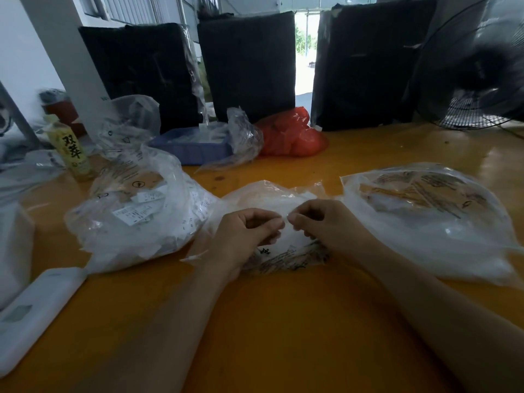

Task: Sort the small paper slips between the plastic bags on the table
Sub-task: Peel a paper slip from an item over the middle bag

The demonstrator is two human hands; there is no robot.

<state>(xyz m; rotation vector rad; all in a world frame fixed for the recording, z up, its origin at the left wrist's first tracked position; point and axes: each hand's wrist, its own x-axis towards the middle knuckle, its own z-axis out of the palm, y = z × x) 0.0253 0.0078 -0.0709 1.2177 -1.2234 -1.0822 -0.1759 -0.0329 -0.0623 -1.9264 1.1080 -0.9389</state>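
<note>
Hands meet right over the middle bag (272,199), the clear plastic one lying flat on the orange desk (283,321). Left hand (249,231) has its fingers curled in, thumb and forefinger tip pressed together, and the right hand (320,219) mirrors it, fingertips nearly touching the left's. Between the two grips sits something small and white, likely a paper slip (285,221), though blur makes it hard to tell it from the bag's film beneath. Left of the middle bag, touching its edge, a fuller bag (136,217) bulges with printed white slips. Right of the middle bag lies a flatter bag (431,217) with dark printing and pale contents. Beyond the middle bag, toward the far edge, stand a blue tray (195,148) and a red bag (295,134). A yellow-labelled bottle (72,148) stands farther left, behind the fuller bag.
</note>
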